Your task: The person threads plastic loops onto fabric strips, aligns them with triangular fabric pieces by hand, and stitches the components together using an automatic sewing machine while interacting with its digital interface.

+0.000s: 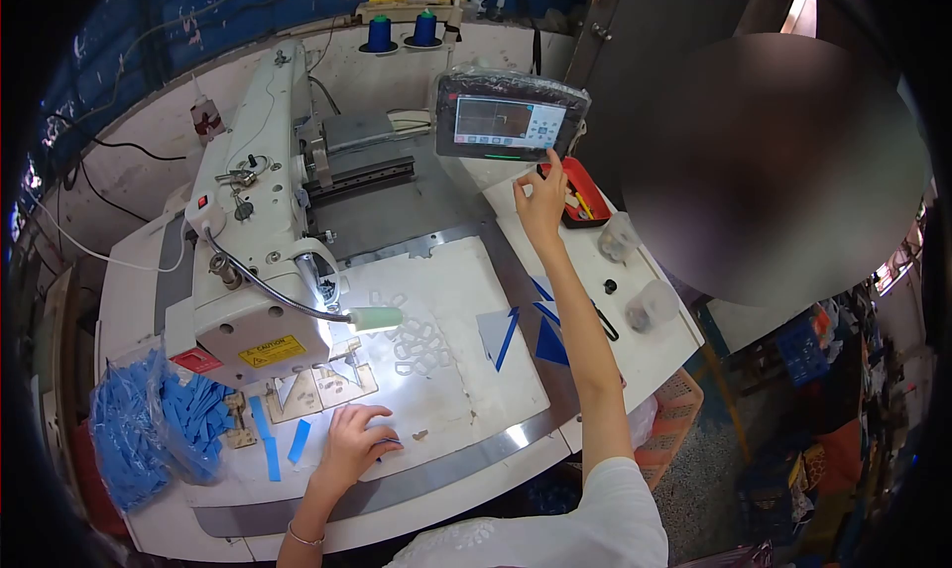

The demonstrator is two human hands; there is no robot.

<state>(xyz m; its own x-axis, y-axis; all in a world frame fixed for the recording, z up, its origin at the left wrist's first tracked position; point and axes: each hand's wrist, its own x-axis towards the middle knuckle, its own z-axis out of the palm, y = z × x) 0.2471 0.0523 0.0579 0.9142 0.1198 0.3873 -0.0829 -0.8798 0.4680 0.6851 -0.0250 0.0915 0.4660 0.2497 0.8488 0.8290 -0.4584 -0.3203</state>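
Observation:
My right hand (pixel 540 209) reaches up to the control screen (pixel 506 120), index finger stretched out to its lower right edge; it holds nothing. My left hand (pixel 354 447) rests low over the white work plate (pixel 476 390), fingers curled, with a thin dark-blue edge showing at the fingertips. What it pinches is mostly hidden. Left of it lie a short blue strip (pixel 298 441) and a longer blue strip (pixel 266 439). Just beyond the hand is a clear template (pixel 322 390) under the head of the sewing machine (pixel 253 320). A lit lamp (pixel 375 318) shines on the plate.
A plastic bag of blue strips (pixel 149 419) sits at the left. Right of the plate are dark-blue pieces (pixel 551 342), a red tray (pixel 585 193) and clear cups (pixel 652 305). Blue thread spools (pixel 379 35) stand behind. A blurred round patch (pixel 773 171) hides the upper right.

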